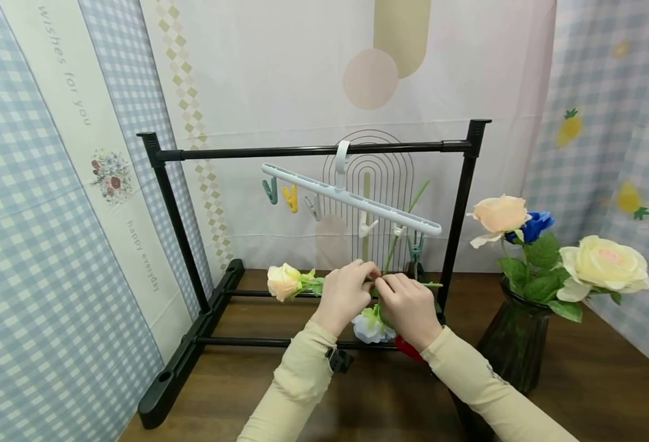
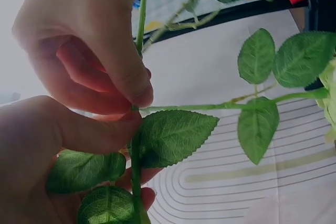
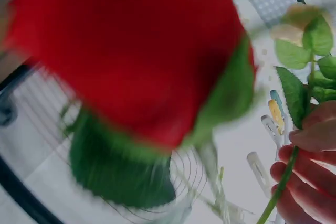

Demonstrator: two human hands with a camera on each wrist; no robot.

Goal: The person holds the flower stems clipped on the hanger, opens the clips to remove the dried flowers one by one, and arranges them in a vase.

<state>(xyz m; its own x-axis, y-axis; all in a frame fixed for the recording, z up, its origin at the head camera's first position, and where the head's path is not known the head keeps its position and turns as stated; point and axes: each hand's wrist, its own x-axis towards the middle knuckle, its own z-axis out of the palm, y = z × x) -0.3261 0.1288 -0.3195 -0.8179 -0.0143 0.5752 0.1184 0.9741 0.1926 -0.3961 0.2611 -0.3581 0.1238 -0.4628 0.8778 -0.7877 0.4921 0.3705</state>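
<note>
**A:** Where am I in this? From the head view my left hand (image 1: 345, 294) and right hand (image 1: 408, 307) meet right under the clip hanger (image 1: 352, 199), both curled in tight.

**B:** I read it as sorting stems. The left fingers (image 2: 113, 77) pinch a green stem (image 2: 210, 107) against the thumb, and the peach rose (image 1: 283, 281) sticks out sideways beyond the left knuckles. The right fingers (image 3: 307, 174) are closed on another stem, though which flower it belongs to I can't tell; a red rose (image 3: 131, 51) hangs just below them, beside a pale blue flower (image 1: 369, 326).

**A:** So nothing is clipped yet?

**B:** I'd judge not; one green stem rises past the fingertips toward the clips, but its top is unclear. Next, I think I must separate one stem from the bunch and lift its end above my fingertips to a free clip.
</note>
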